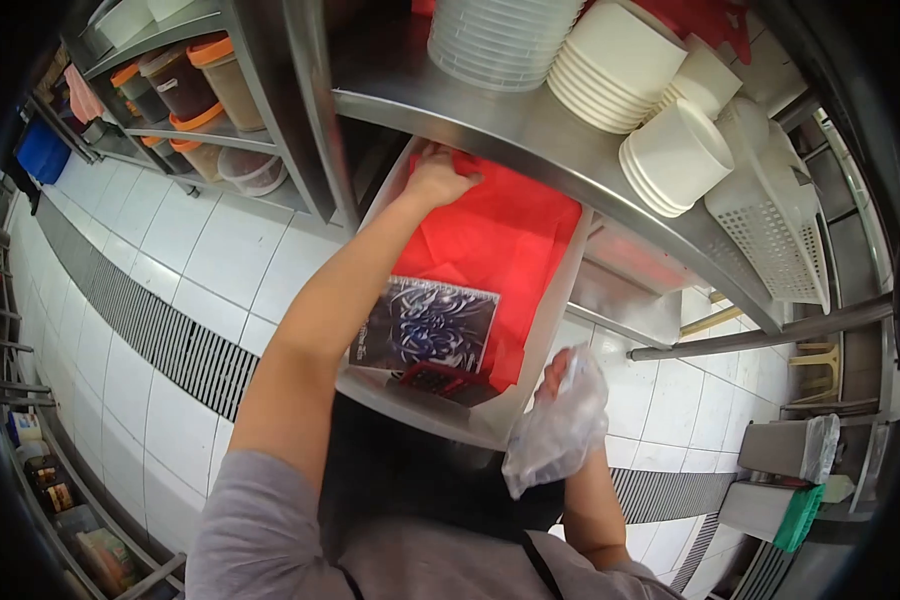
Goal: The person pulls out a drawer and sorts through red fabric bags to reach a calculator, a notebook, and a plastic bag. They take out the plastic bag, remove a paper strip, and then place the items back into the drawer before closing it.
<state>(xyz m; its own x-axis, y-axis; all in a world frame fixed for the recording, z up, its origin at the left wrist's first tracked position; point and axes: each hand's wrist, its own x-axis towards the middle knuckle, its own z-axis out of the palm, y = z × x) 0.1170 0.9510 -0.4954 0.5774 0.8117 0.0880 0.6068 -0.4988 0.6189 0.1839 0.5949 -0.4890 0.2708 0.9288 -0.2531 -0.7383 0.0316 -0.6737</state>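
Observation:
My left hand [440,180] reaches to the far end of an open white drawer-like bin [450,427]. Its fingers are bent at the edge of the red cloth-like material [500,235] inside and appear to grip it; the fingertips are partly hidden. On the red material lies a spiral notebook [430,325] with a dark patterned cover. A red-and-black calculator-like object [435,380] sits partly under it. Right of the bin's near corner, my right hand [560,372] is closed on a crumpled clear plastic bag [562,425], which covers much of the hand.
A steel shelf [450,125] overhangs the bin's far end. It bears stacked clear tubs [500,40], white paper bowls [610,65] and a perforated white basket [770,215]. Orange-lidded containers [225,80] fill a rack at left. A floor drain grate [160,325] crosses the white tiles.

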